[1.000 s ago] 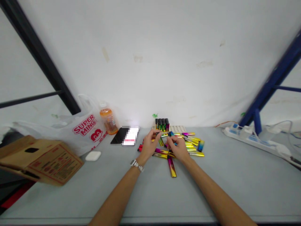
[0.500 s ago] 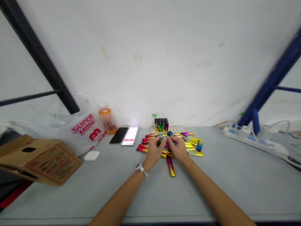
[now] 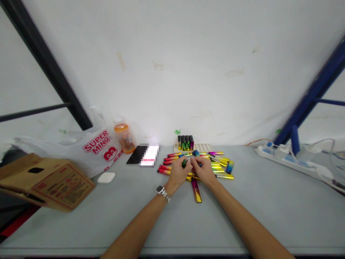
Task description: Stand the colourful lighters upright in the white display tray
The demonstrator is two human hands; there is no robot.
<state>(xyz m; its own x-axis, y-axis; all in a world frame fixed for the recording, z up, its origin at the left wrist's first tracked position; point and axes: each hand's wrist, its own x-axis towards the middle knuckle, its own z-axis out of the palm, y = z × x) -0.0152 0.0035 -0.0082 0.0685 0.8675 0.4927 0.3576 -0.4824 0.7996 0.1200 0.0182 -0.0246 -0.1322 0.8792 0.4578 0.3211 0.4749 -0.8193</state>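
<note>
A pile of shiny rainbow-coloured stick-shaped devices lies on the grey table near the wall. My left hand, with a watch on the wrist, is closed round a green device. My right hand is closed beside it, fingertips meeting the left hand over the pile; what it pinches is too small to make out. Behind the pile a white tray holds a block of upright devices with dark tops. One pink-gold device lies nearest to me.
A phone, an orange bottle and a white plastic bag stand at the left, with a white earbud case and a cardboard box. A power strip with cables lies at the right.
My left hand came back from reaching toward the tray to the middle of the pile, now closed on a green device. My right hand stayed almost in place.
</note>
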